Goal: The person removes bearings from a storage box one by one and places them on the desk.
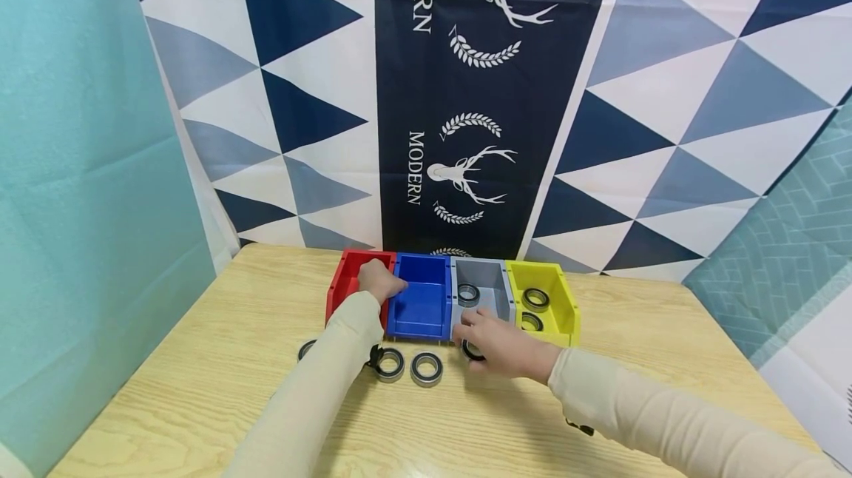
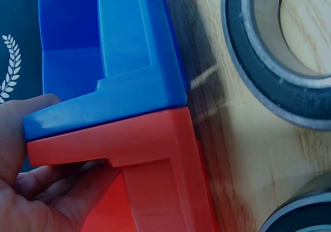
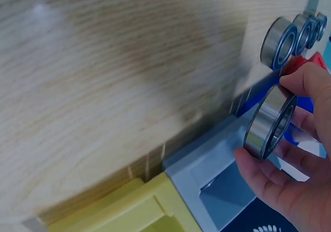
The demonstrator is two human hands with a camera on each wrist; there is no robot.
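My right hand (image 1: 499,345) pinches a ball bearing (image 3: 271,120) between thumb and fingers, just above the front edge of the grey bin (image 1: 492,289). In the right wrist view the bearing is tilted, its shiny outer ring showing. My left hand (image 1: 381,280) grips the adjoining side walls of the red bin (image 1: 342,282) and the blue bin (image 1: 419,300). The left wrist view shows its thumb on the blue side and its fingers inside the red bin. One bearing (image 1: 469,294) lies in the grey bin.
Two bearings lie in the yellow bin (image 1: 566,308) at the row's right end. Several more, such as one bearing (image 1: 427,369), lie on the wooden table (image 1: 519,433) before the bins. My left forearm partly covers some. A patterned cloth (image 1: 319,93) hangs behind.
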